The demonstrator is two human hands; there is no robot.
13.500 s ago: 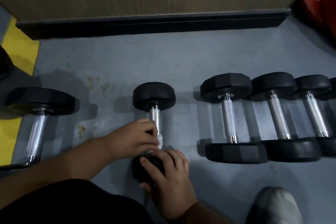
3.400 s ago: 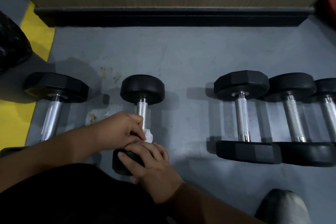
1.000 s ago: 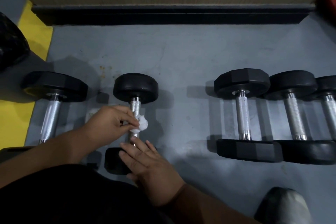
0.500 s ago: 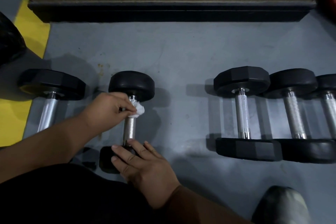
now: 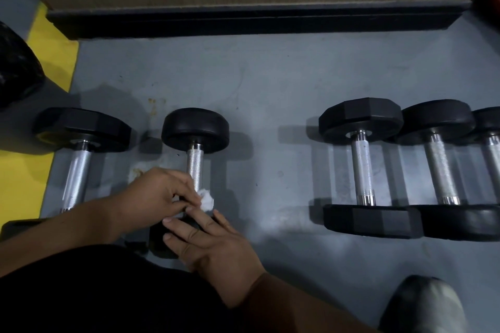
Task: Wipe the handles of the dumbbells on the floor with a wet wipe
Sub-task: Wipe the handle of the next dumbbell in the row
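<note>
Pinching crumpled white wet wipe [image 5: 207,201] against knurled chrome handle [image 5: 195,166] of round-headed black dumbbell [image 5: 195,127], left hand [image 5: 154,197]; flat, released right hand [image 5: 213,246] pressing that dumbbell's near head.

Dumbbells [image 5: 364,167] side by side on floor [image 5: 270,94]
</note>
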